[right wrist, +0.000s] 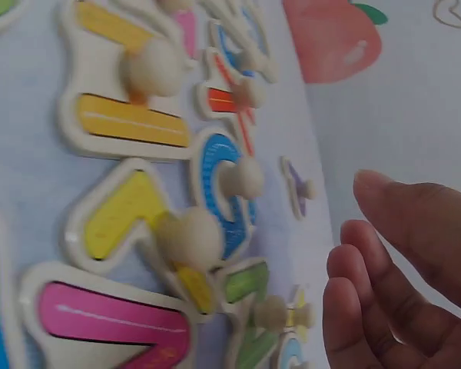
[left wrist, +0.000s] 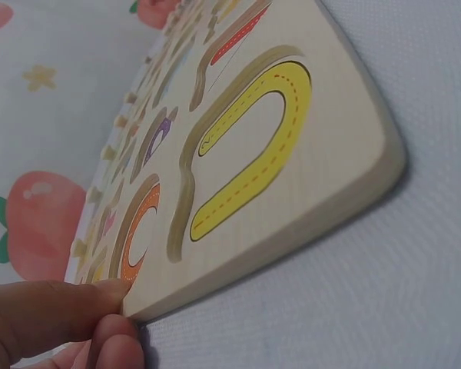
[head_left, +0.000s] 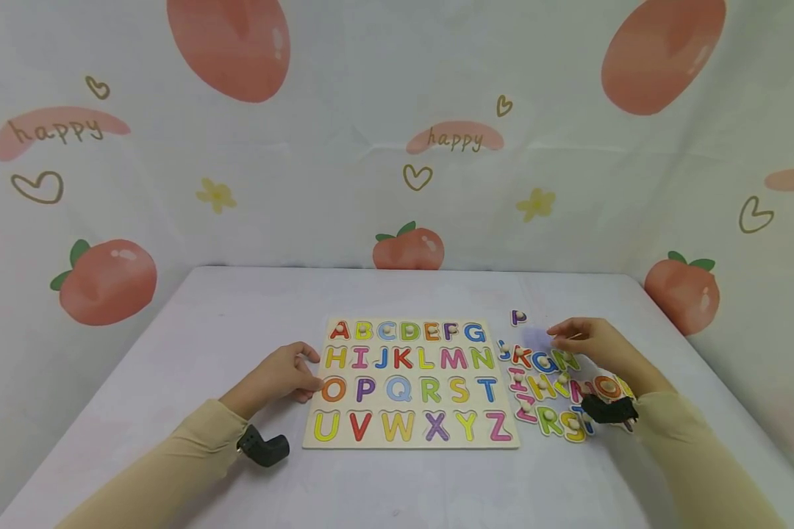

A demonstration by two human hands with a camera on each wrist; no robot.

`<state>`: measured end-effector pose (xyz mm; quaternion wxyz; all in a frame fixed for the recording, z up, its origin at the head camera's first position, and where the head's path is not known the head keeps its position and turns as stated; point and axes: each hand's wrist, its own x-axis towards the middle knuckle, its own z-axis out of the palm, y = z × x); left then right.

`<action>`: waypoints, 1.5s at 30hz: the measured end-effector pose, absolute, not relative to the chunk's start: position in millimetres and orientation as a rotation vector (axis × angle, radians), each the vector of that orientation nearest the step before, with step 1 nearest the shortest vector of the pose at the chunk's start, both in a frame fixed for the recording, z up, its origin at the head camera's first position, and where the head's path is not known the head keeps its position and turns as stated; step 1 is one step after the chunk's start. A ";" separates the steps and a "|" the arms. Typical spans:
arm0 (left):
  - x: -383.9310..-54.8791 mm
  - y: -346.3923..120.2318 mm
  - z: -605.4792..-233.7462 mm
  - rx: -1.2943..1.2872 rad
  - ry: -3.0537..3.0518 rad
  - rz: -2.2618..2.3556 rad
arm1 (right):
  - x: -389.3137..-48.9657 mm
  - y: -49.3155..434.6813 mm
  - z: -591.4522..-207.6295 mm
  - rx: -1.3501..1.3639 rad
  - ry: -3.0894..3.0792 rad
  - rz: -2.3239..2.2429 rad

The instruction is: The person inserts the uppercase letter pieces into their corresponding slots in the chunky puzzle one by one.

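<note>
My left hand (head_left: 293,373) pinches the left edge of a wooden alphabet puzzle board (head_left: 377,408), near the orange O. In the left wrist view the thumb (left wrist: 77,300) lies on the edge, with curled fingers below. Several top-row letters carry knobs; the lower rows show coloured recesses. My right hand (head_left: 585,342) hovers above the far side of the loose letter pieces, fingers loosely bent. Nothing shows between its thumb and fingertips in the right wrist view. Nearby lie a purple P piece (head_left: 515,318), a green N piece (head_left: 567,360) and a blue G piece (head_left: 541,360).
Right of the board are more knobbed letters, among them a green R piece (head_left: 551,422), a yellow S piece (head_left: 573,427) and an orange O piece (head_left: 607,387). Some overlap. A white cloth covers the table (head_left: 410,485); a printed curtain (head_left: 344,147) stands behind.
</note>
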<state>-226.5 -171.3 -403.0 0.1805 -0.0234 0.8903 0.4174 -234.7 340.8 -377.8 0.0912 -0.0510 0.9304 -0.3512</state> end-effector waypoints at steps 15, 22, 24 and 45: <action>-225.4 -169.2 -403.5 -0.066 2.510 1.196 | -230.4 323.4 -384.5 -0.213 2.653 -0.963; -224.9 -168.6 -402.8 -0.079 2.513 1.197 | -232.1 322.5 -385.0 -0.236 2.648 -0.936; -224.8 -168.8 -402.7 -0.072 2.513 1.196 | -233.3 322.4 -386.4 -0.237 2.660 -0.916; -223.0 -170.9 -400.3 -0.055 2.514 1.189 | -269.3 272.6 -368.5 -0.203 2.808 -1.020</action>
